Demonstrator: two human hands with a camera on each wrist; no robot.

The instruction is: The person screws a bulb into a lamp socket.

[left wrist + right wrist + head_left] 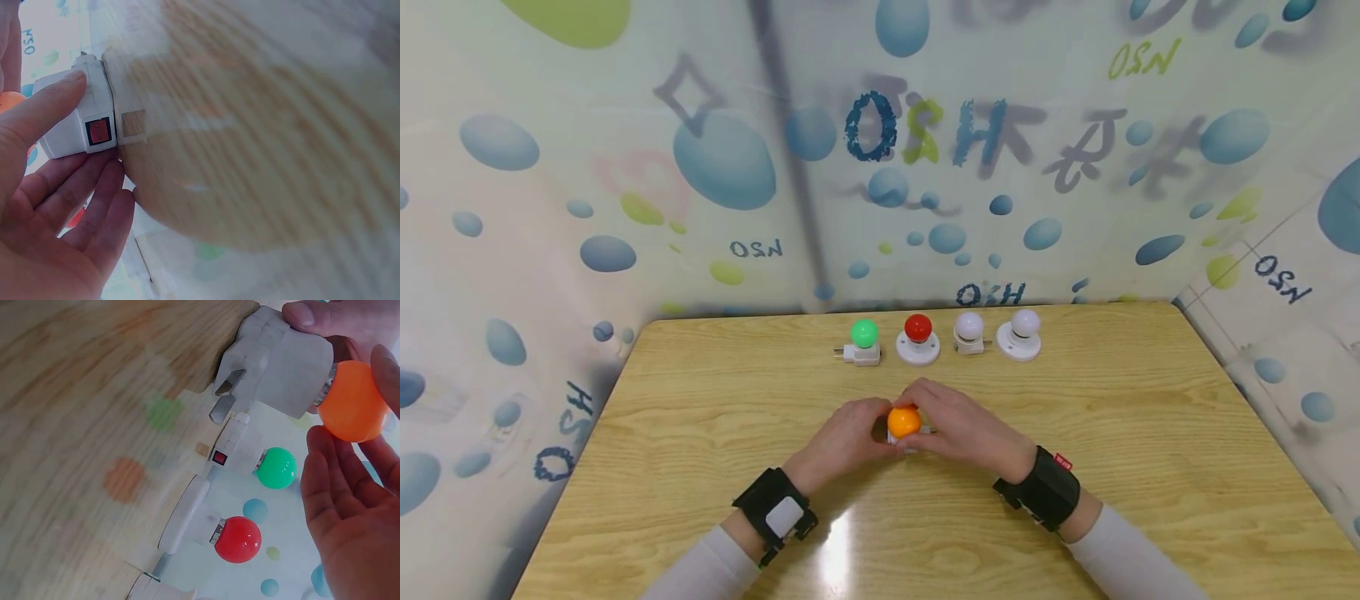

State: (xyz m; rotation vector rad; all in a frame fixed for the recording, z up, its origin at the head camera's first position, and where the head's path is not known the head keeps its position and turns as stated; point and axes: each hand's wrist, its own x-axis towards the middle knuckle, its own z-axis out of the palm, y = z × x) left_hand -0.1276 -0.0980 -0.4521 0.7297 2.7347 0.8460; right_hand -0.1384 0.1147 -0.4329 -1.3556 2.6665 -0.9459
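Note:
In the middle of the table an orange light bulb (904, 422) sits upright in a white plug-in socket (62, 134). My left hand (850, 429) grips the socket's body, thumb on one side and fingers on the other. The socket's red switch (99, 131) faces the left wrist camera. From the other side, my right hand (966, 423) holds the bulb between thumb and fingers. The right wrist view shows the metal plug prongs (222, 407) sticking out of the socket, and a strip of the bulb's metal base (325, 387) at the socket's mouth.
Behind the hands stands a row: a green bulb (865, 333) in a plug-in socket, a red bulb (918, 327) on a round base, a white bulb (969, 326) in a plug-in socket, and another white bulb (1026, 323) on a round base. A patterned curtain (887, 233) hangs behind the table.

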